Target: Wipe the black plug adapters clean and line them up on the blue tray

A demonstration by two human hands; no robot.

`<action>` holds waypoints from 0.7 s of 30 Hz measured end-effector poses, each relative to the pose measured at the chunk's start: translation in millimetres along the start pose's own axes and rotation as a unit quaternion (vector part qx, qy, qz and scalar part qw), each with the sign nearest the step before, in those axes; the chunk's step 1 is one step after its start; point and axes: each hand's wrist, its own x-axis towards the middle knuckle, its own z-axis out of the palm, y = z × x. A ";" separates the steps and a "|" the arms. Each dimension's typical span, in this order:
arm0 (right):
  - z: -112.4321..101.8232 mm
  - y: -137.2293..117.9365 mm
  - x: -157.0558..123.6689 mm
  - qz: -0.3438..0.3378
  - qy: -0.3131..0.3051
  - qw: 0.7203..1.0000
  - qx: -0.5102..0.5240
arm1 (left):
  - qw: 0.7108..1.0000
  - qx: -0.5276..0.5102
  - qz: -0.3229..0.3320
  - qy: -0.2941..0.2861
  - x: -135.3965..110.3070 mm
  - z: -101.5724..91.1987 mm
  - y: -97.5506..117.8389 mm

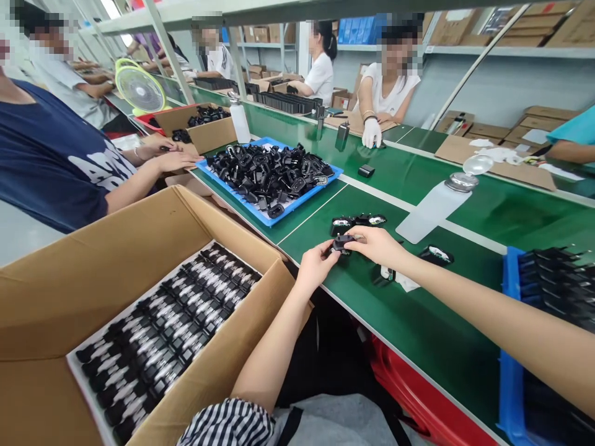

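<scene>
In front of me, at the near edge of the green bench, my left hand (318, 265) and my right hand (374, 243) meet at a small black plug adapter (343, 241). Two short pins stick up from its top. The left fingers pinch its left end, while the right thumb and fingers grip the other end. Just beyond the hands lie several black adapter housings (341, 224) with pale parts inside. One more open housing (436, 254) rests to the right of my right wrist. Beneath that forearm is a scrap of white material (406, 282), partly covered.
A blue tray (269, 220) heaped with black plug parts stands at left. Nearer, a cardboard box (186, 214) holds rows of black units. A white bottle (425, 214) and a blue crate (507, 371) are at right. Co-workers sit around the bench; one gloved hand (372, 132) reaches across.
</scene>
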 end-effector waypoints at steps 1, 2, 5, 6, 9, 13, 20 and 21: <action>-0.4 -1.0 -0.7 0.008 0.006 1.000 -0.002 | 1.000 0.002 -0.004 -0.004 -0.2 -1.3 0.4; -0.5 -1.8 -1.6 0.015 0.014 1.000 -0.006 | 1.000 -0.002 -0.015 -0.007 -0.3 -2.8 0.8; 1.7 -1.9 -4.9 0.008 0.021 1.000 -0.009 | 0.997 -0.045 -0.063 -0.003 -0.2 -7.1 3.0; 3.1 -1.1 -5.9 0.001 0.017 1.000 -0.010 | 0.996 -0.054 -0.068 0.003 -0.1 -8.3 4.3; 6.4 3.4 -7.2 -0.024 -0.002 1.000 -0.020 | 0.999 -0.014 -0.028 0.011 -0.7 -10.4 10.3; 3.6 8.8 -3.9 -0.081 -0.055 0.995 -0.029 | 0.992 0.123 0.041 -0.006 -3.1 -9.7 18.1; -3.2 6.7 -1.4 -0.098 -0.081 0.985 -0.112 | 0.947 0.308 0.094 0.011 -7.4 -6.1 23.4; -3.0 7.1 -1.9 -0.101 -0.082 0.986 -0.108 | 0.939 0.331 0.098 0.011 -8.4 -5.9 23.7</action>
